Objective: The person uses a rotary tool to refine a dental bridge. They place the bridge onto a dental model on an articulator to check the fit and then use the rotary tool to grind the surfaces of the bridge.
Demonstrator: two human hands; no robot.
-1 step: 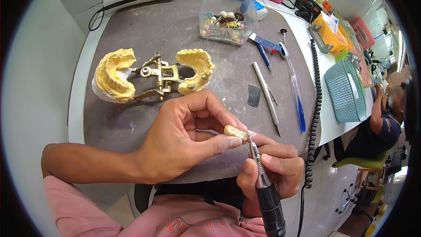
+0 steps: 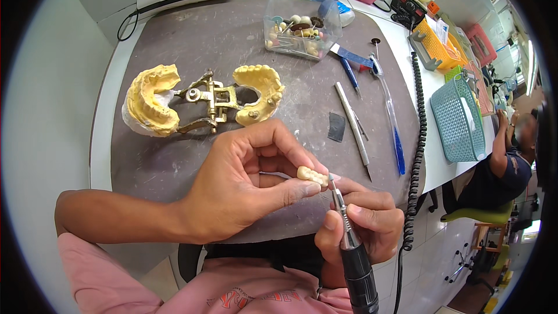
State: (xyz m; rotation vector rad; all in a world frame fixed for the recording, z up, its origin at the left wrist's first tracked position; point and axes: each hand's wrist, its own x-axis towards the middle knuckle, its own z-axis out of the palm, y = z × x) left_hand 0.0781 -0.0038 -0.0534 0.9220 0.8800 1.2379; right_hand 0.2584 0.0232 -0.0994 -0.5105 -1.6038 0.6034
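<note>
Between the thumb and fingers of my left hand (image 2: 232,180) is a cream-coloured dental bridge (image 2: 309,175) of several joined teeth. My right hand (image 2: 369,224) grips a rotary handpiece (image 2: 353,250) with a black body and a metal nose. Its small pale blue-green bur (image 2: 331,178) is right at the bridge's right end; whether they touch I cannot tell. Beyond my left hand lies a brass articulator (image 2: 216,102), opened flat, with a yellow dental cast (image 2: 152,102) on its left and another yellow cast (image 2: 264,90) on its right.
A clear box (image 2: 302,29) of polishing bits stands at the back. To the right lie a slim metal tool (image 2: 353,122), a dark square (image 2: 336,127), a blue-handled knife (image 2: 349,72) and a toothbrush (image 2: 392,116). Beyond the coiled cord (image 2: 414,139) is a teal basket (image 2: 459,119); another person (image 2: 503,157) sits farther right.
My right hand and the handpiece have shifted very slightly to the right. My left hand and the bridge stay in place.
</note>
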